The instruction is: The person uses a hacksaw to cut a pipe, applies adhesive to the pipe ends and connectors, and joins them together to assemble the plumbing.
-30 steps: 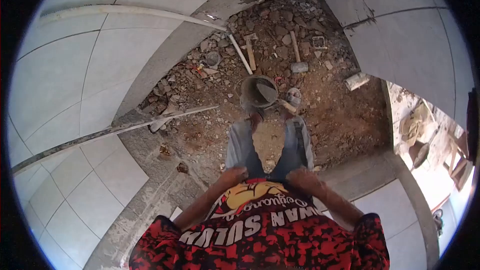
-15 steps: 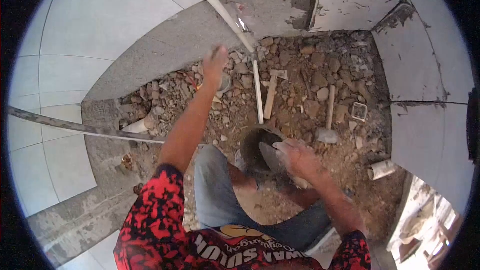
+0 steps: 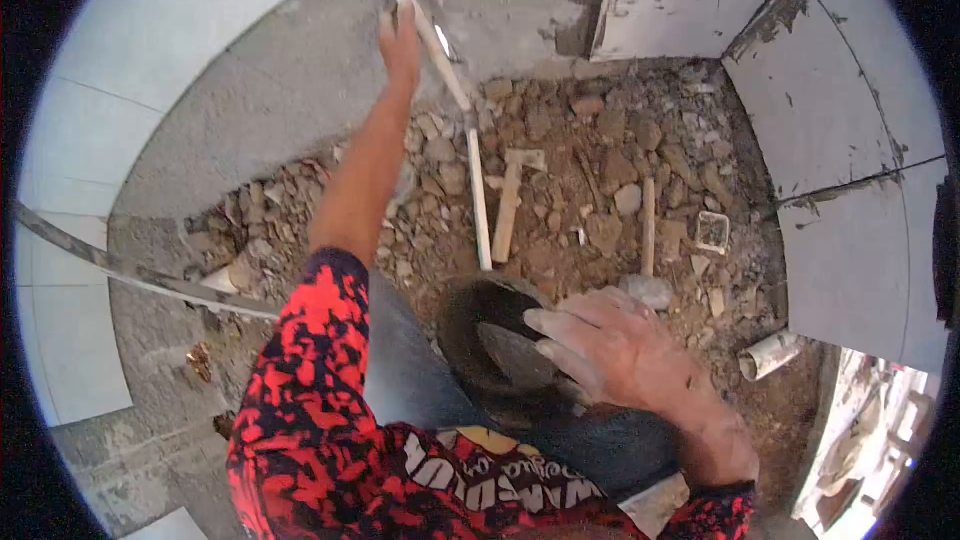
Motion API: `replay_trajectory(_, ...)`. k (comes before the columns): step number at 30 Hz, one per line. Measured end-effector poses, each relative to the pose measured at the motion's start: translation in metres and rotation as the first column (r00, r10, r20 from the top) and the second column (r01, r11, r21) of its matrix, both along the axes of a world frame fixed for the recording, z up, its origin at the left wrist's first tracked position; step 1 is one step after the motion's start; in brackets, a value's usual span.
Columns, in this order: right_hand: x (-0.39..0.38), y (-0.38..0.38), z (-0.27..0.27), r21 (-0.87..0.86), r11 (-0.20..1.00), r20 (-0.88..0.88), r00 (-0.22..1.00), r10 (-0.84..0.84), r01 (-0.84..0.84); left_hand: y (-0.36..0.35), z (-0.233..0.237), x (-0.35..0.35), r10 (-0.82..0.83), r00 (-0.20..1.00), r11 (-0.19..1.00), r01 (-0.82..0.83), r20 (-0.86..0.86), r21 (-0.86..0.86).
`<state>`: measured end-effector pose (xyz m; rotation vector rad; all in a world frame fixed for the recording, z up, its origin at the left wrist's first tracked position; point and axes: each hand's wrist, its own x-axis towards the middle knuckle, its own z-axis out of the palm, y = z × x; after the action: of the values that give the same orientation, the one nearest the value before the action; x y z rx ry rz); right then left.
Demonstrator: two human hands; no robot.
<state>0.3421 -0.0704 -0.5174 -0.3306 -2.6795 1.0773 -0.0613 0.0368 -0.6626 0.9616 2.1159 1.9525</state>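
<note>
My left hand [image 3: 400,48] reaches up to the wall, its fingers outstretched beside the long pale pole [image 3: 425,30] and overlapping its edge. Between my knees stands a dark round bucket [image 3: 458,302]. A grey trowel blade [image 3: 515,353] lies inside it, slanting toward the right rim. Over that rim is my right hand [image 3: 620,345], dusty with cement, back upward and fingers apart, their tips close to the blade. The trowel's handle is hidden.
Rubble covers the ground ahead, with a wooden-handled hammer [image 3: 508,205], a mallet [image 3: 648,285] and a small clear square container [image 3: 713,232] on it. A cut white pipe [image 3: 770,355] lies at right. Tiled walls [image 3: 840,100] surround the corner; a long dark strip [image 3: 130,265] extends at left.
My left hand has moved up from above the rubble to beside the pole. My right hand has lifted and spread its fingers by the trowel. The view has shifted slightly.
</note>
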Motion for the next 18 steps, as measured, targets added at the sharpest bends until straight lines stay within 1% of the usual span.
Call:
replay_trajectory(1, -0.002, -0.001, 0.0, -0.005, 1.0, 0.022, 1.0, 0.01, -0.009, 0.005, -0.002, -0.007, -0.018, 1.0, 1.0, 0.018, -0.009, 0.015)
replay_trajectory(3, -0.006, -0.005, -0.002, 0.01, 0.995, 0.016, 0.995, 0.096, -0.096, 0.009, -0.008, -0.015, -0.032, 0.999, 0.999, 0.032, -0.008, 0.022)
replay_trajectory(4, -0.009, -0.007, -0.005, 0.009, 0.995, 0.021, 0.995, 0.1, -0.101, 0.011, -0.007, -0.018, -0.029, 0.997, 1.0, 0.028, -0.066, -0.014)
replay_trajectory(5, -0.01, -0.009, -0.009, -0.012, 0.99, 0.026, 0.989, 0.143, -0.143, 0.009, -0.008, -0.019, -0.027, 0.992, 0.998, 0.021, -0.121, -0.053)
replay_trajectory(6, -0.012, -0.01, -0.013, -0.025, 0.983, 0.029, 0.983, 0.183, -0.183, 0.009, -0.007, -0.021, -0.023, 0.993, 0.999, 0.017, -0.118, -0.048)
replay_trajectory(8, -0.012, -0.011, -0.016, -0.042, 0.981, 0.034, 0.981, 0.193, -0.191, 0.013, -0.008, -0.017, 0.014, 0.993, 0.998, -0.021, -0.118, -0.055)
replay_trajectory(11, -0.007, -0.007, -0.014, -0.052, 0.979, 0.051, 0.979, 0.198, -0.196, 0.016, -0.008, -0.015, 0.001, 0.996, 1.0, -0.002, -0.093, -0.007)
replay_trajectory(12, -0.006, -0.008, -0.014, -0.059, 0.977, 0.056, 0.977, 0.208, -0.205, 0.017, -0.006, -0.017, 0.071, 0.988, 0.988, -0.089, -0.139, -0.128)
replay_trajectory(13, -0.006, -0.008, -0.017, -0.065, 0.983, 0.065, 0.982, 0.176, -0.172, 0.02, -0.012, -0.025, 0.121, 0.974, 0.955, -0.167, -0.192, -0.247)
replay_trajectory(15, 0.001, -0.011, -0.023, -0.035, 0.981, -0.011, 0.982, 0.19, -0.19, 0.023, -0.036, -0.046, -0.04, 0.971, 0.997, 0.022, -0.236, -0.078)
replay_trajectory(16, 0.005, -0.012, -0.022, -0.042, 0.988, 0.023, 0.988, 0.152, -0.151, 0.024, -0.04, -0.046, -0.059, 0.986, 0.997, 0.05, -0.154, -0.058)
replay_trajectory(17, 0.005, -0.01, -0.022, -0.034, 0.978, 0.043, 0.977, 0.207, -0.206, 0.025, -0.033, -0.048, -0.071, 0.994, 0.997, 0.069, -0.081, -0.03)
replay_trajectory(18, 0.004, -0.011, -0.022, -0.035, 0.965, 0.056, 0.964, 0.261, -0.26, 0.024, -0.035, -0.054, -0.045, 0.984, 0.994, 0.028, -0.173, -0.101)
